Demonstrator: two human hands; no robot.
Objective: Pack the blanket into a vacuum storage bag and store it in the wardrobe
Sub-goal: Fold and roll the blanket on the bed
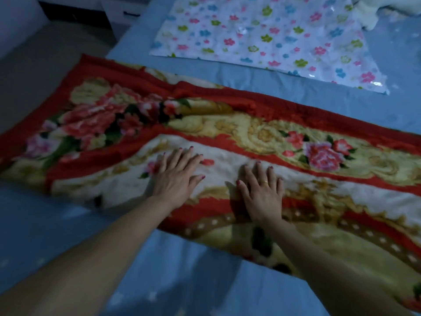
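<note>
A red, cream and gold flowered blanket (227, 124) lies folded into a long strip across the blue bed. My left hand (176, 176) lies flat on its cream band with fingers spread. Just to its right, my right hand (262, 192) also presses flat on the blanket, fingers straight, a ring on one finger. The vacuum storage bag (268, 39), clear plastic printed with small coloured flowers, lies flat on the bed beyond the blanket, apart from it.
The blue bed sheet (182, 270) shows around the blanket. A white plush thing (373, 14) sits at the far right corner. Floor (45, 65) and white furniture (118, 12) are past the bed's left edge.
</note>
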